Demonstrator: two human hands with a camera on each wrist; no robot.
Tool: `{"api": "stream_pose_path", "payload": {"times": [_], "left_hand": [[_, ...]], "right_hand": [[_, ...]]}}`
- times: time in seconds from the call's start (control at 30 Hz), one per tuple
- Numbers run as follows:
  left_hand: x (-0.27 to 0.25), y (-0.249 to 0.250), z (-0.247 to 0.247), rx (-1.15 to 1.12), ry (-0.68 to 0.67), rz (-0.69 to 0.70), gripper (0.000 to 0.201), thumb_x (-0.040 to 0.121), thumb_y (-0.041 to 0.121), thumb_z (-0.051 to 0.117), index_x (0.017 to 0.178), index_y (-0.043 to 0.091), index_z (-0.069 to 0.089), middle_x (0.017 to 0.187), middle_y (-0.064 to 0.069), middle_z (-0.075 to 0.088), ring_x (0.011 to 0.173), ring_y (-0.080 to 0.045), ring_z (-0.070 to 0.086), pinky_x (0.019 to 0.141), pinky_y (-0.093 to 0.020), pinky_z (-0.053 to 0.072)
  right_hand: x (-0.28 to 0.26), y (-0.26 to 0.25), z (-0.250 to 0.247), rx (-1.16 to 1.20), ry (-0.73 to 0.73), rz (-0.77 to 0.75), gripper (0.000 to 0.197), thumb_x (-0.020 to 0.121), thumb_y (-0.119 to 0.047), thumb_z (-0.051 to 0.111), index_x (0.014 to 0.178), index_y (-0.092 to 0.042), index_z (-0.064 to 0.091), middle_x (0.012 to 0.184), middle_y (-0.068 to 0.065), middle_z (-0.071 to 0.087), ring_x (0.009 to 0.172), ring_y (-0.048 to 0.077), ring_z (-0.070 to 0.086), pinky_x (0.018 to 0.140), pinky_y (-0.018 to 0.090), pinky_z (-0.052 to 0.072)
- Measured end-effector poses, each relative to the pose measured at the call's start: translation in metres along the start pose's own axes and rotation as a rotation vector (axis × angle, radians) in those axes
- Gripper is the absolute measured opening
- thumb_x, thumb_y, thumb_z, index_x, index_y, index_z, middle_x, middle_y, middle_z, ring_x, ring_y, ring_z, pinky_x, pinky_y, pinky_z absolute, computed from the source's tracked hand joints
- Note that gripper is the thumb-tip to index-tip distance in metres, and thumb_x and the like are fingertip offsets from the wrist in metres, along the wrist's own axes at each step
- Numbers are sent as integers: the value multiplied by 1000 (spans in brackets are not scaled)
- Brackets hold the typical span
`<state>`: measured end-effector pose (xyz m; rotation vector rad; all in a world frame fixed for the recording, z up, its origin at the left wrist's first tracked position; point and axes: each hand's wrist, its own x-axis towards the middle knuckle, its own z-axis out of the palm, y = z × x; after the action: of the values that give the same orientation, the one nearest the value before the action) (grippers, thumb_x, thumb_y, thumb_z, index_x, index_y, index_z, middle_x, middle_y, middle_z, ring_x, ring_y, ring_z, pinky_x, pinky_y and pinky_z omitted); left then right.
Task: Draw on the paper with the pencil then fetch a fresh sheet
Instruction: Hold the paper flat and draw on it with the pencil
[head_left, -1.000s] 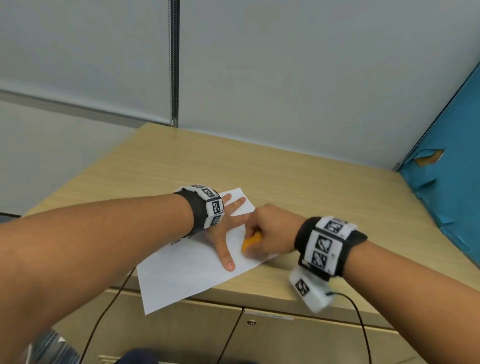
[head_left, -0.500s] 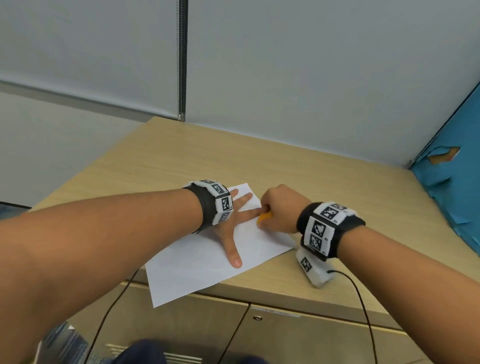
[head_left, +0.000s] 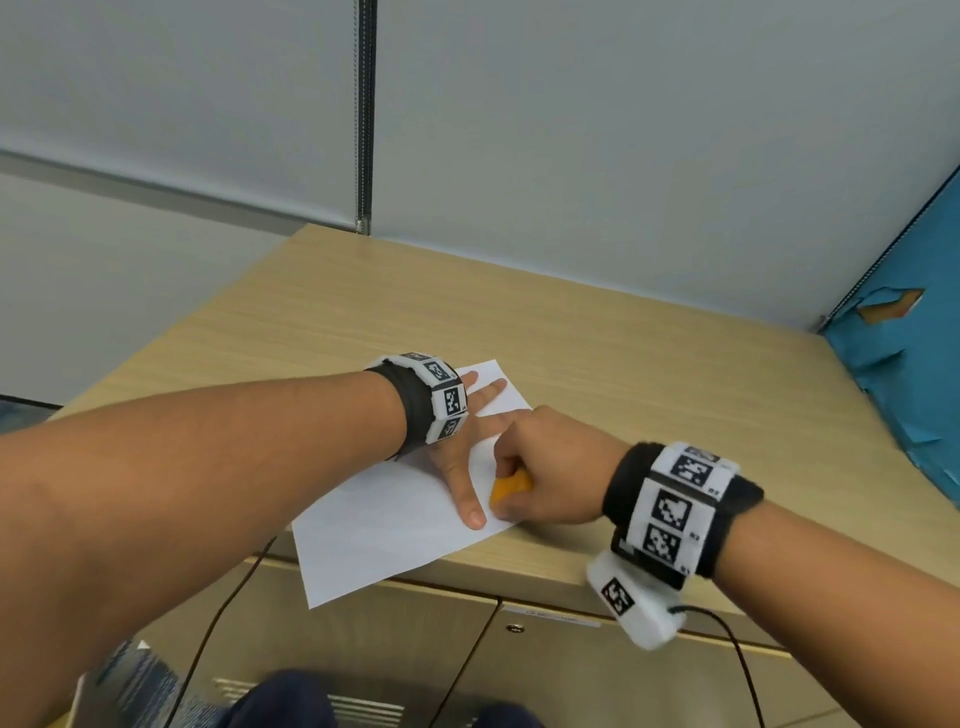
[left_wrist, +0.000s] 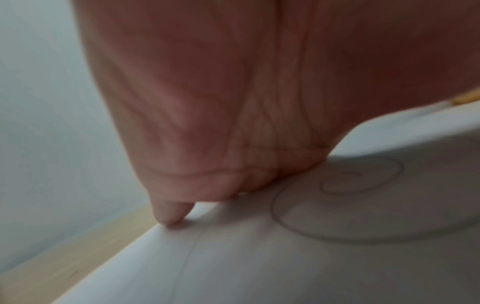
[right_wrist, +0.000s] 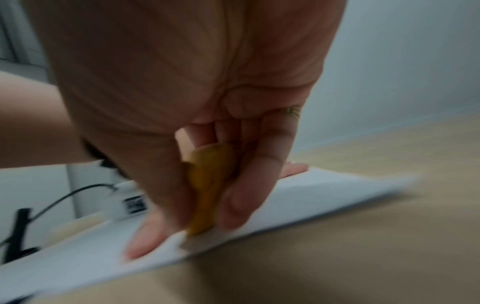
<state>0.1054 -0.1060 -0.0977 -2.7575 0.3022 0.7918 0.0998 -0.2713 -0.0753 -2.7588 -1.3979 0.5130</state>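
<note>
A white sheet of paper (head_left: 384, 535) lies askew on the wooden cabinet top (head_left: 597, 353), its near corner hanging over the front edge. My left hand (head_left: 467, 441) lies flat on it with fingers spread, thumb pointing toward me. My right hand (head_left: 540, 473) grips a short orange pencil (head_left: 511, 488) beside that thumb, its tip down on the paper near the sheet's right edge. The right wrist view shows the pencil (right_wrist: 207, 189) pinched between thumb and fingers. In the left wrist view, pencilled circles (left_wrist: 358, 197) mark the paper (left_wrist: 259, 267) under my palm.
A grey wall (head_left: 623, 156) backs the cabinet top. A blue torn panel (head_left: 914, 374) stands at the right. Cabinet doors (head_left: 571, 670) sit below the front edge, and black cables (head_left: 208, 634) hang from both wrist units.
My right hand with the pencil swung from near my left thumb up to the fingertips, then back down beside the thumb. The left hand stayed pressed on the paper.
</note>
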Motion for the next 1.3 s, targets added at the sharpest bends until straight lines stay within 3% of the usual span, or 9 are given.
{"api": "stream_pose_path", "payload": {"times": [0.13,0.3,0.47,0.6,0.83,0.9,1.0,1.17,1.3], "left_hand": [[2,3,1,13,34,0,144,47,91,67,143,51,-32,158,-6,-39,147,-43,-24,116,-68,1],[0,1,0,4,17,12,139,46,93,64,140,56,-31,155,-8,-42,147,-41,-26,118,-65,0],[-6,7,0,4,77,17,138,57,83,72,150,44,-23,162,-8,-28,149,-41,-17,118,-63,4],[-5,3,-1,-7,13,-20,140,45,94,65,140,56,-32,156,-5,-42,147,-42,-24,117,-66,2],[0,7,-1,-128,21,-84,156,12,108,40,141,56,-32,159,-6,-36,149,-47,-12,116,-66,10],[-7,12,0,-177,57,-66,154,22,106,49,146,53,-26,161,-6,-32,149,-45,-12,117,-65,8],[-22,13,0,-125,112,125,142,57,72,81,156,33,-13,166,-2,-16,152,-30,-12,118,-54,-6],[-30,-6,-2,38,69,179,148,52,84,71,148,39,-32,163,10,-28,152,-29,-17,112,-74,-2],[-30,-5,4,34,35,162,142,62,76,76,149,37,-30,161,9,-31,150,-28,-22,114,-66,-8]], "right_hand": [[12,38,-15,50,171,225,21,80,-33,75,84,-12,72,83,2,70,77,25,66,67,37,57],[-2,2,-1,12,1,54,18,80,-33,76,86,-16,75,85,-1,70,75,17,63,66,31,53],[11,34,-15,34,184,268,22,80,-29,71,82,-7,72,84,10,71,80,31,69,65,35,56],[-3,-8,4,-6,37,42,23,81,-33,74,87,-11,75,86,3,72,77,20,65,68,34,57],[5,18,-4,42,135,212,26,82,-35,77,99,-16,74,92,-2,66,83,20,64,71,31,54],[10,19,-7,34,139,228,22,81,-34,77,97,-18,73,90,-3,65,84,21,65,69,30,54],[17,23,-11,4,138,218,23,81,-30,77,97,-14,75,96,4,72,89,26,68,79,37,59],[22,32,-15,-16,138,205,24,84,-32,76,100,-14,76,99,5,72,92,26,67,80,38,56],[20,22,-14,-29,157,212,21,84,-30,71,94,-12,74,92,6,71,87,27,67,74,37,57]]}}
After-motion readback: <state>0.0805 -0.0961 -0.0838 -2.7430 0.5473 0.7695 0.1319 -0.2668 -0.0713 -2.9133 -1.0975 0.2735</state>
